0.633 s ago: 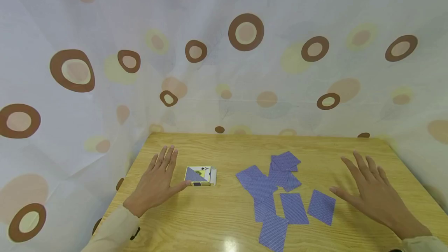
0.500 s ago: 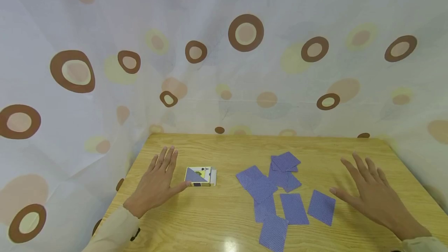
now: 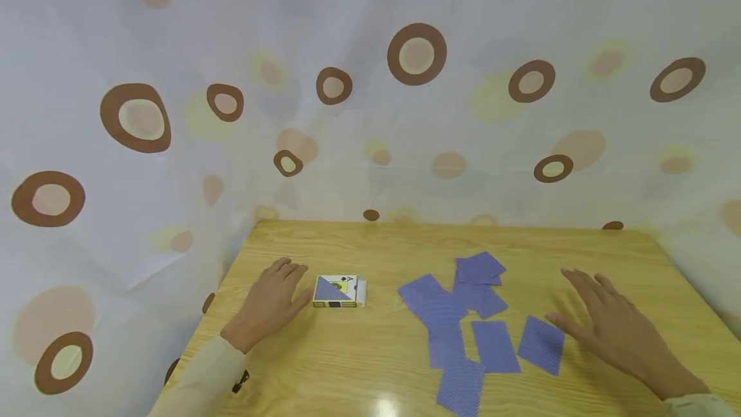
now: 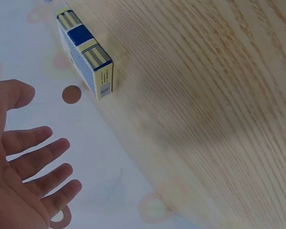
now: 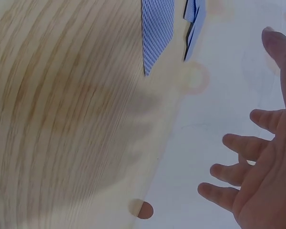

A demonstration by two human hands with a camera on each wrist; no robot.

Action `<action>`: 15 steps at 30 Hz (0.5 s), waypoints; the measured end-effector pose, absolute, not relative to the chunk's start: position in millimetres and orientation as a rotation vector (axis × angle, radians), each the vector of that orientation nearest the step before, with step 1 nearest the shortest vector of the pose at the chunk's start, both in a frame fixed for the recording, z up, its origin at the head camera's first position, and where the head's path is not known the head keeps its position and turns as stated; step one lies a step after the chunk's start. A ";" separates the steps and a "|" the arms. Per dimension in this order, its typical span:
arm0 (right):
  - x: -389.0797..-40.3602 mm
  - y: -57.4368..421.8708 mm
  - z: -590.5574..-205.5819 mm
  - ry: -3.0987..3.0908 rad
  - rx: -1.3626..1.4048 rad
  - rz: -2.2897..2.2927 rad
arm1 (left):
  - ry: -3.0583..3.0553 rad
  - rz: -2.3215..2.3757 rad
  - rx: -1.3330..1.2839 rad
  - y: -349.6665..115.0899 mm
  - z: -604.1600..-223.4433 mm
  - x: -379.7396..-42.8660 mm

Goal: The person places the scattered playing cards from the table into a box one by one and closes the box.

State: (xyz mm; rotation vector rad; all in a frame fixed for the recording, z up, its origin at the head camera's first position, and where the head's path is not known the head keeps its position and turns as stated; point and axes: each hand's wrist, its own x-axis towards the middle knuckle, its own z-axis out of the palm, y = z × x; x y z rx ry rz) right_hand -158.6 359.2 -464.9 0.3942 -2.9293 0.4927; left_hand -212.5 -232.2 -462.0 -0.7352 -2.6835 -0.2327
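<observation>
My left hand hovers just left of a card box, its fingers loosely bent and nothing in it. The box lies flat, showing an ace and a blue triangle, with its white flap out to the right; its striped side appears in the left wrist view. Over on the right, my right hand is held above the table with relaxed, spread fingers and holds nothing. Closest to it lies a single blue-backed playing card. Several more face-down playing cards are scattered and partly overlapping between the hands.
The wooden table carries the box and the cards. A patterned white sheet with brown rings hangs behind it and along both sides. One upper group of cards overlaps near the back.
Both hands' fingers have bent somewhat from a straighter pose. The left thumb no longer overlaps the card box in the head view. The whole scene has shifted slightly right; the cards stay put.
</observation>
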 end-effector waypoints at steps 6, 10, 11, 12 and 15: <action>-161.1 355.1 -470.5 -2.971 0.393 0.485 | -2.729 -0.344 -0.766 -219.9 -466.2 -222.4; -162.7 352.0 -472.8 -2.975 0.387 0.463 | -2.761 -0.402 -0.815 -208.6 -468.7 -228.3; -163.3 351.4 -473.0 -2.975 0.385 0.461 | -2.756 -0.424 -0.834 -205.6 -469.4 -229.8; -163.9 350.8 -473.0 -2.973 0.386 0.456 | -2.750 -0.442 -0.858 -202.8 -470.0 -231.4; -166.3 348.7 -473.6 -2.968 0.391 0.444 | -2.730 -0.499 -0.911 -194.7 -472.2 -235.8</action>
